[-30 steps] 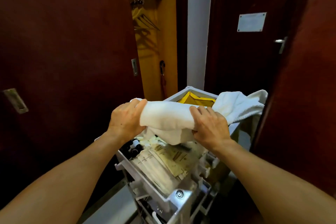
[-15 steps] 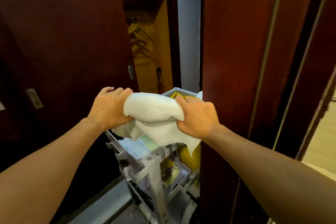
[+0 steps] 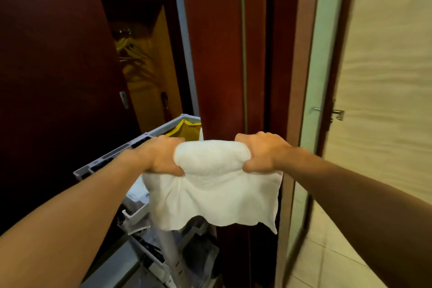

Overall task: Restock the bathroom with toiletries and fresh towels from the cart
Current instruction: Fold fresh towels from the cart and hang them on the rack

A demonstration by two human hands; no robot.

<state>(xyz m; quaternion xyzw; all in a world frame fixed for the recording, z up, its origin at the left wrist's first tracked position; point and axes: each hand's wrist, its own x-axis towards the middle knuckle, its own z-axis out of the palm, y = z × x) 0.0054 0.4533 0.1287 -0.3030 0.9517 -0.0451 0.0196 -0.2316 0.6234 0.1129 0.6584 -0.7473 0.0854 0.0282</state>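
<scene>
The left hand and right hand each clamp 1 end of a white towel, held in the air above and to the right of the cart, level with its top rim. It looks light, soft and floppy: thick terry, bunched into a roll on top, a loose flap with a wavy hem hanging below. Gripping both ends should stop it unrolling. The cart is pale hard plastic with a yellow bag at its far end.
</scene>
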